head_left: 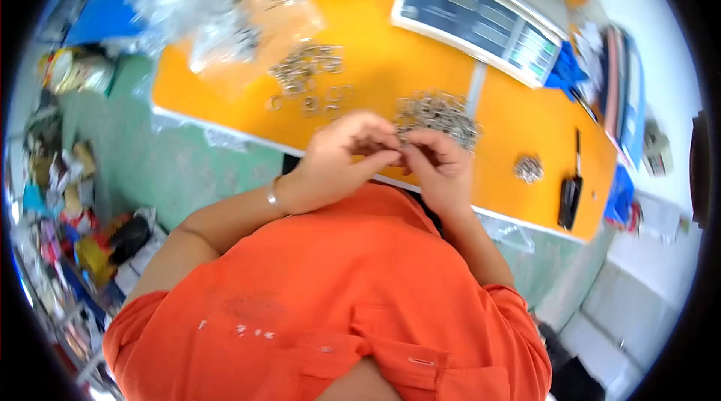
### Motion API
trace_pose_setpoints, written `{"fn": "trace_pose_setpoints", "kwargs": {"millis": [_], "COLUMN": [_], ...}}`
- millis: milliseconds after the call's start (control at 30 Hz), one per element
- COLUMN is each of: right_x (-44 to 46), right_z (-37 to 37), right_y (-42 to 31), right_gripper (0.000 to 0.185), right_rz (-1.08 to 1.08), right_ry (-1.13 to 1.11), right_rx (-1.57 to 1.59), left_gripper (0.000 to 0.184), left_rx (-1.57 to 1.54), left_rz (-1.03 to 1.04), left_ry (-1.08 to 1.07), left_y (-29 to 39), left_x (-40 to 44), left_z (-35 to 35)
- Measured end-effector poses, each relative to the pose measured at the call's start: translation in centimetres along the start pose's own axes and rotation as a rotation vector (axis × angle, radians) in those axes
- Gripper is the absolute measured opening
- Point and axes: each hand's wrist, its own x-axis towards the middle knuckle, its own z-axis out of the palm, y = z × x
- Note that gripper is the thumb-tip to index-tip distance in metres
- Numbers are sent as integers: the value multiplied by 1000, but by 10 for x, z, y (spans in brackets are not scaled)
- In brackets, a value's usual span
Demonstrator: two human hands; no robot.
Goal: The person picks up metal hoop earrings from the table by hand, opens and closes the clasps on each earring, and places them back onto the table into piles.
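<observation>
My left hand (342,155), with a bracelet on its wrist, is closed in a pinch near the table's front edge. Fingertip to fingertip with it is my right hand (443,168), also pinched. Whatever small piece sits between them is hidden by the fingers and blur. Just beyond my right hand lies a dense pile of small metal pieces (439,114). Farther left is a looser spread of small ring- or buckle-like metal parts (308,67), with a few single ones nearer me.
A digital scale (473,14) stands at the back of the orange table (368,33). Clear plastic bags (225,25) lie at the back left. On the right are a small heap of metal parts (528,168) and a black device with an antenna-like rod (571,198).
</observation>
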Motion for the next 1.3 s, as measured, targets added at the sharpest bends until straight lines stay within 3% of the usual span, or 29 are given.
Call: {"fn": "trace_pose_setpoints", "kwargs": {"millis": [100, 133, 233, 267, 367, 500, 567, 633, 667, 733, 867, 967, 1033, 1100, 1200, 1267, 1300], "right_x": [-5, -7, -13, -23, -46, -55, -49, -29, -14, 11, 51, 77, 87, 91, 84, 72, 67], "right_z": [-21, -34, -111, -135, -202, -220, -218, -187, -158, -106, 4, 46, 58, 56, 52, 50, 49], "right_y": [-4, -7, 2, 0, 17, 9, 8, -7, -15, -12, 11, 35, 47, 48, 37, 21, 15], "right_gripper": [13, 10, 10, 10, 11, 14, 17, 20, 20, 20, 13, 7, 4, 6, 6, 12, 12], "right_rz": [-194, -240, -459, -315, -188, -133, -202, -395, -353, -365, -652, -741, -507, -517, -545, -605, -602], "right_ry": [117, 234, 582, 690, 927, 761, 791, 723, 693, 515, -35, -100, -78, -86, -127, -207, -204], "right_rx": [-376, -432, -939, -993, -1133, -1431, -1511, -1444, -1279, -1091, -981, -985, -1205, -1177, -1018, -833, -840], "left_gripper": [17, 20, 16, 15, 12, 9, 14, 21, 23, 24, 21, 22, 21, 20, 16, 11, 11], "left_rx": [234, 355, 330, 337, 388, 564, 851, 1084, 1167, 1080, 1088, 1087, 1045, 1000, 739, 249, 243], "left_rz": [116, 125, 76, 54, 18, 43, 172, 248, 234, 113, 180, 192, 187, 184, 134, -6, -5], "left_ry": [91, 60, 90, 101, 129, 191, 241, 298, 300, 289, 315, 332, 364, 396, 446, 375, 371], "left_y": [1, 1, -10, -11, -13, -16, -20, -26, -19, -25, -35, -37, -34, -28, -21, -27, -26], "left_x": [5, 6, 4, 4, 6, 4, 4, 0, -2, -7, -8, -8, -10, -11, -9, -5, -4], "left_z": [0, -9, -29, -34, -47, -64, -77, -89, -87, -86, -76, -78, -76, -72, -63, -59, -58]}}
